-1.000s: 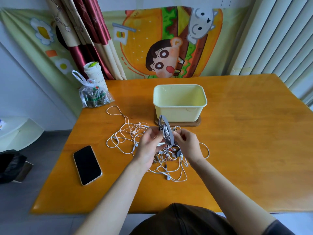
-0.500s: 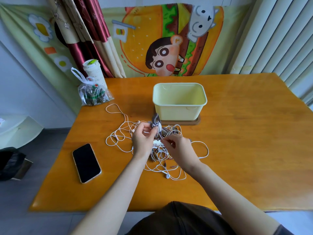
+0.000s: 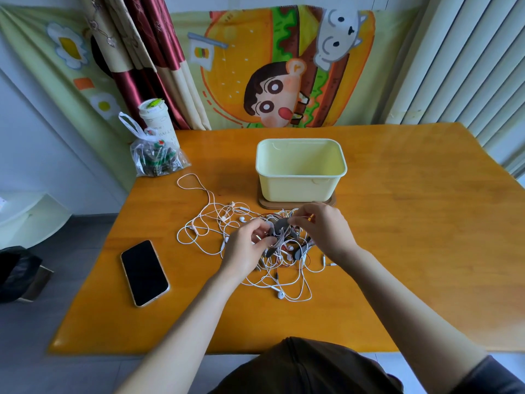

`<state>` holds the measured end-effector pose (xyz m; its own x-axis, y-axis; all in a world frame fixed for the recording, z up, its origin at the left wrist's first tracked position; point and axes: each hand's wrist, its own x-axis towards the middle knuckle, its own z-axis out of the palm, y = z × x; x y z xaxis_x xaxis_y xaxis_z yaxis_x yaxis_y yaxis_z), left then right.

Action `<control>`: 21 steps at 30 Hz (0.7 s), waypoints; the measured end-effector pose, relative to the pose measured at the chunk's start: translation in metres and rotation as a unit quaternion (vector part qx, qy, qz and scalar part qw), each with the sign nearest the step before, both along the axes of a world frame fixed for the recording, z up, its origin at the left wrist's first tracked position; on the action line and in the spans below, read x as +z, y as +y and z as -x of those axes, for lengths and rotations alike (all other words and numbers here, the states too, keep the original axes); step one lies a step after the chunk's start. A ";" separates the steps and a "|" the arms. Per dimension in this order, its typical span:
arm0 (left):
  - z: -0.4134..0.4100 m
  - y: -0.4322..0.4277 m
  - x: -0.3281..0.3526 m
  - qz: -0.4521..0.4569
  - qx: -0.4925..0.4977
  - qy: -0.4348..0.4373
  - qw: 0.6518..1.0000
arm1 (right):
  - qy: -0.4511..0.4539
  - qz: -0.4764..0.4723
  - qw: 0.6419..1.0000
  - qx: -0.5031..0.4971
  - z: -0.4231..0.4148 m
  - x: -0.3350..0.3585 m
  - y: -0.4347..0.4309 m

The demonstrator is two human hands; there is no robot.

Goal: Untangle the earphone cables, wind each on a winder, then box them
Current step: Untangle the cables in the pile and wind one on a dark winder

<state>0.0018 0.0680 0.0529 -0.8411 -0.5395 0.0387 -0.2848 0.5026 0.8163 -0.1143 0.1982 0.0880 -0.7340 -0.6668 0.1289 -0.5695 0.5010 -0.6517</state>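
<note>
Near box [image 3: 298,187], left hand [image 3: 244,251] holding winder [image 3: 279,224], right hand [image 3: 326,231] pinching cables [image 3: 284,261] (cup [image 3: 156,119] illegible)

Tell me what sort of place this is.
Most likely a room in a home, not a workshop: a cartoon wall cloth hangs behind a wooden table, patterned curtains hang beside it, and a phone lies on the table.

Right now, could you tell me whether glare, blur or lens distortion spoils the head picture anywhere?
Head view: the wide lens bows the table edges and slants the blinds; a pale daylight sheen washes the far right tabletop; shadows under the box are soft; the left hand and right hand gripping the cable tangle look sharp, without motion blur.
</note>
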 end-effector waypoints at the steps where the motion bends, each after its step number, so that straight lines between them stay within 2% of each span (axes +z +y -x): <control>1: -0.001 0.000 0.001 0.001 -0.007 -0.011 1.000 | 0.000 -0.001 1.000 -0.004 0.002 0.000 0.000; 4: -0.002 -0.002 0.003 -0.045 -0.040 -0.020 0.998 | -0.011 0.011 1.000 -0.015 0.006 -0.002 0.000; 8: -0.005 0.000 0.007 -0.229 -0.063 0.033 0.971 | -0.069 0.047 0.996 -0.014 0.007 -0.006 -0.001; 12: -0.001 0.010 0.017 -0.445 0.001 0.114 0.888 | -0.154 0.090 0.984 -0.007 -0.003 -0.010 -0.006; 14: 0.004 0.011 0.020 -0.512 0.047 0.146 0.845 | -0.192 0.099 0.976 -0.004 -0.009 -0.014 -0.007; 19: 0.011 0.011 0.023 -0.533 0.138 0.168 0.818 | -0.185 0.096 0.978 -0.008 -0.027 -0.022 -0.012; 21: 0.013 0.012 0.023 -0.517 0.162 0.168 0.823 | -0.179 0.094 0.979 -0.025 -0.030 -0.022 -0.013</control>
